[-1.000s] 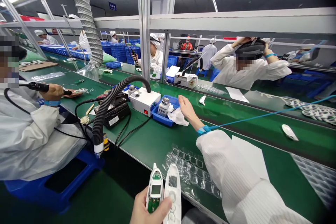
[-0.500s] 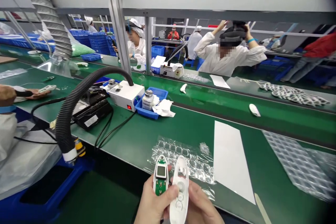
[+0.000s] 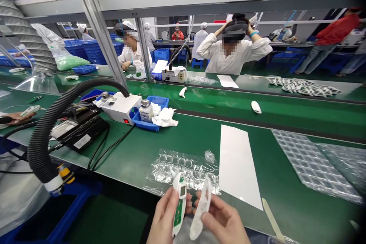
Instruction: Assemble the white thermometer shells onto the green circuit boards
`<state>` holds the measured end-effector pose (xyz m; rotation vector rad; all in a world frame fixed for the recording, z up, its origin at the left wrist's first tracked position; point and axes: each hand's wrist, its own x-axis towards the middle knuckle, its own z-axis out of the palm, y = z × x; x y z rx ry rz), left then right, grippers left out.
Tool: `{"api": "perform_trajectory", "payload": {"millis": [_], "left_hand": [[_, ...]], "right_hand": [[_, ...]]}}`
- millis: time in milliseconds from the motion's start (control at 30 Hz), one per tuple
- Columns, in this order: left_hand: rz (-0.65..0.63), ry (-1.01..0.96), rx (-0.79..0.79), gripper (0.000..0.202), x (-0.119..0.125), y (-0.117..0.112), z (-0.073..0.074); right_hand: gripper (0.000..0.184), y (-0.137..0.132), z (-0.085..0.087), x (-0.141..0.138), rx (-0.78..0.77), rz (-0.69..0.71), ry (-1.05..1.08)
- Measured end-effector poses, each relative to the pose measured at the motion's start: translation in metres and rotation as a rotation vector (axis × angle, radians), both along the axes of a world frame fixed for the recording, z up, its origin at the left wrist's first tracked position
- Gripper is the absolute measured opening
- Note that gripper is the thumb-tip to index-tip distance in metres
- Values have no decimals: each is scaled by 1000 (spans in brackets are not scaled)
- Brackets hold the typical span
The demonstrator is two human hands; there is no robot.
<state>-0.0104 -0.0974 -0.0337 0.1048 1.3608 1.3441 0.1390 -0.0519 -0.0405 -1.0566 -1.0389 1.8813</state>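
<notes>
Left hand point(image 3: 166, 219): clamped on white housing half with green circuit board point(image 3: 179, 207). Right hand point(image 3: 224, 223): closed on white cover shell point(image 3: 201, 210). Both held together, off the green table point(image 3: 177, 141) near edge, below clear blister tray point(image 3: 183, 167)

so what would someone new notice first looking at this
Bottom centre, the left hand holds a white casing half with a green circuit board and small screen, beside the right hand gripping a plain white plastic cover shell. At left, a thick black ribbed hose arches over the green workbench.
</notes>
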Motion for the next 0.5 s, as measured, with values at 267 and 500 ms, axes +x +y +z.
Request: {"api": "perform_trajectory", "payload": {"millis": [267,500], "left_hand": [[-109,68,132,65,10,2,8],[-93,-7,146,68,6,-2,-12]], "right_hand": [[34,-5,4,-24,267,72,-158],[31,-5,-3,-23,355,95,-218]]}}
